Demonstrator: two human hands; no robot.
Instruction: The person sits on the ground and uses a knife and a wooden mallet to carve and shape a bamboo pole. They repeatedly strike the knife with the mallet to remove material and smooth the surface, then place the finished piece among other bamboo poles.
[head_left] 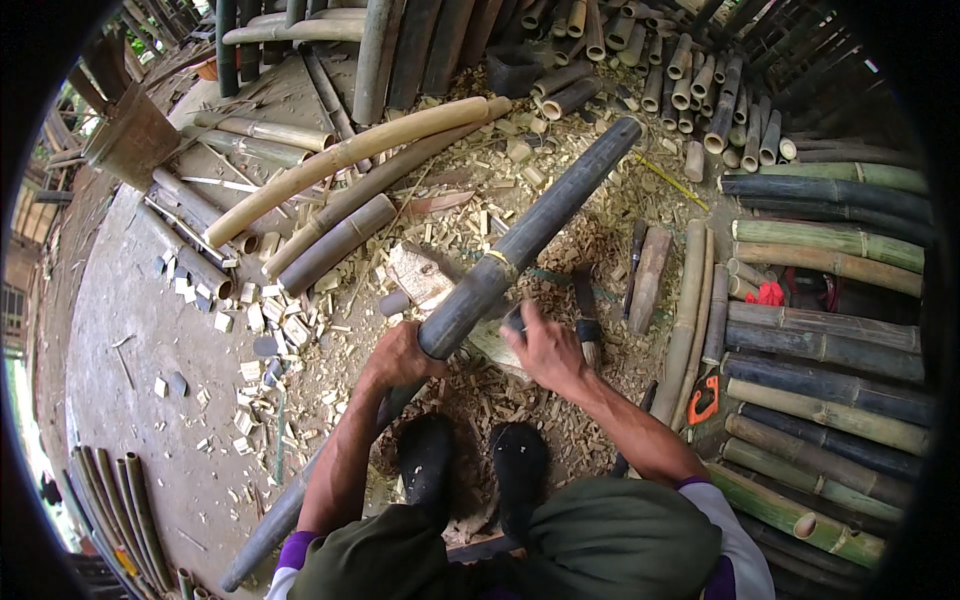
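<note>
The left hand (pixel 400 358) wraps the dark bamboo pole (pixel 520 245) from below; the right hand (pixel 545 350) clutches a small dark tool against it. Long, stiff and likely heavy, the pole seems best gripped mid-length.

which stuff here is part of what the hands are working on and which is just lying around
In use:
- long dark bamboo pole, gripped by the left hand
- right hand, closed on a dark tool handle by the pole
- pale wooden chopping block under the pole

Lying about:
- long pale curved bamboo pole
- green bamboo poles stacked at right
- orange-handled tool
- pale bamboo chips
</note>
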